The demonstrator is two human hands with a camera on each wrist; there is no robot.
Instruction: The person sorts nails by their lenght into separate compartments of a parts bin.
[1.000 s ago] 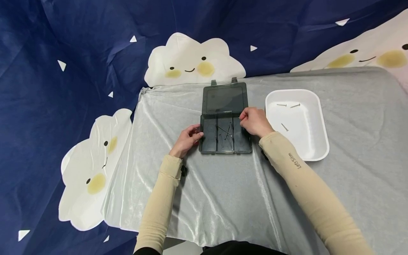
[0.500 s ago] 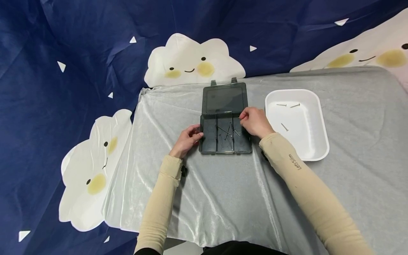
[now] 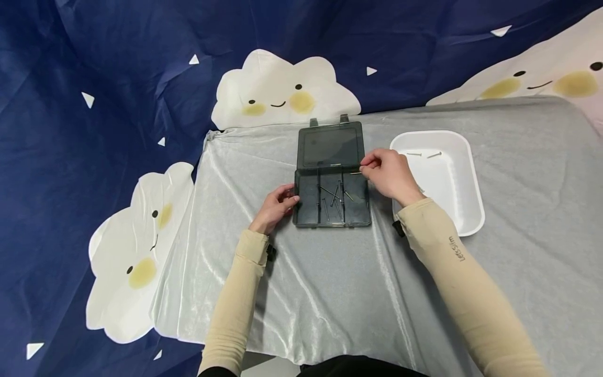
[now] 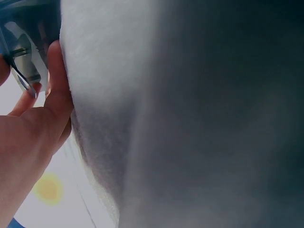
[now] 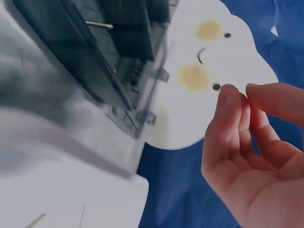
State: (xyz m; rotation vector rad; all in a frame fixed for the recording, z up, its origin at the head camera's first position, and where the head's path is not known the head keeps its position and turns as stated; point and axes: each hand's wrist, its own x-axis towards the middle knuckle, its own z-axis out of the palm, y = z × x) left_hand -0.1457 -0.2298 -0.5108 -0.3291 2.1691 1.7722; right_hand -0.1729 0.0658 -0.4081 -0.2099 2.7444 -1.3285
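Note:
A dark translucent compartment box (image 3: 308, 212) stands with its lid (image 3: 331, 146) folded back. My left hand (image 3: 273, 209) holds its left wall, thumb at the rim and fingers outside; the left wrist view shows this hand (image 4: 45, 116) at the box corner (image 4: 50, 14). Several screws (image 3: 326, 209) lie in the middle compartment. One brassy screw (image 3: 348, 195) rests in the right compartment, and another (image 3: 356, 173) shows at its far end near my right fingertips. My right hand (image 3: 388, 173) hovers by the box's right far corner, fingers loosely bent; nothing shows between them in the right wrist view.
A white tray (image 3: 475, 201) stands right of the box. Two screws (image 3: 434, 155) lie at its far side, and another (image 3: 421, 190) is partly covered by my right wrist. Grey cloth (image 3: 330, 283) covers the table; a blue cloud-patterned curtain (image 3: 400, 47) hangs behind.
My right hand has moved right and slightly away from me, off the right compartment. A screw unseen there a second ago now shows in that compartment. My left hand has stayed put.

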